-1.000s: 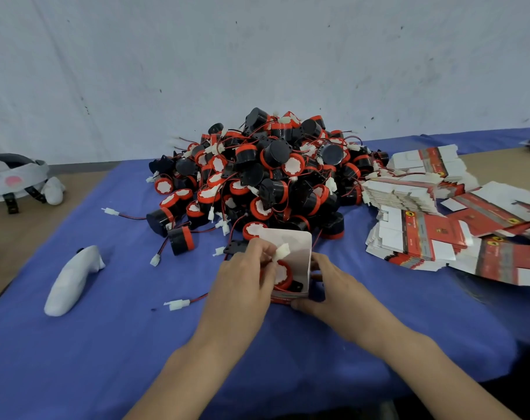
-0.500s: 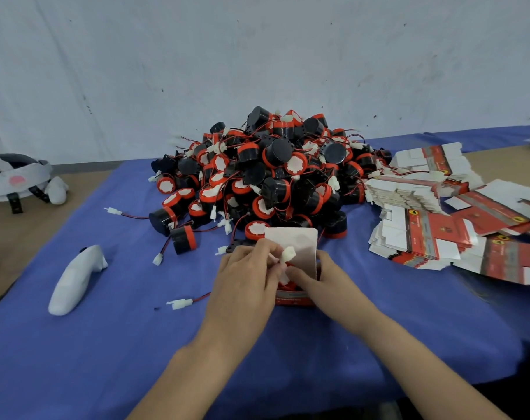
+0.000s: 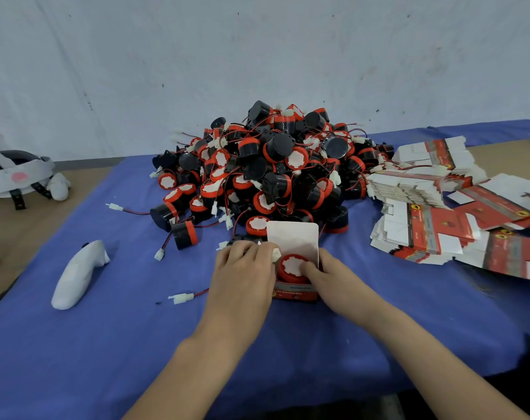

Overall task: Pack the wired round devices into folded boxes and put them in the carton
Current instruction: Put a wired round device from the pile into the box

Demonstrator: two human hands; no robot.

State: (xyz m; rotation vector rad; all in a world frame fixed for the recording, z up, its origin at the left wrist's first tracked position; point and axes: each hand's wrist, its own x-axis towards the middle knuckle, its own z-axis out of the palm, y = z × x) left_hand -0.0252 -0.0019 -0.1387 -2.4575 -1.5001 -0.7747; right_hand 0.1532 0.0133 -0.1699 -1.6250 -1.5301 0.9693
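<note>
A small red and white folded box [image 3: 295, 294] stands on the blue cloth with its white lid flap [image 3: 292, 241] raised. A round red device with a white face [image 3: 291, 266] sits in the box mouth. My left hand [image 3: 242, 274] holds the box's left side, fingers curled by a white connector [image 3: 276, 254]. My right hand [image 3: 333, 278] grips the right side and its thumb presses on the device. Behind them rises a big pile of black and red wired round devices [image 3: 273, 168].
Flat unfolded red and white boxes [image 3: 433, 207] lie stacked at the right. A loose connector on a red wire [image 3: 182, 297] lies left of my hands. A white controller [image 3: 76, 275] and a headset [image 3: 18, 174] sit far left. No carton shows.
The device has sunk deeper into the box and its white face now shows. My right thumb has moved onto it, and the connector has moved down to the box's left edge.
</note>
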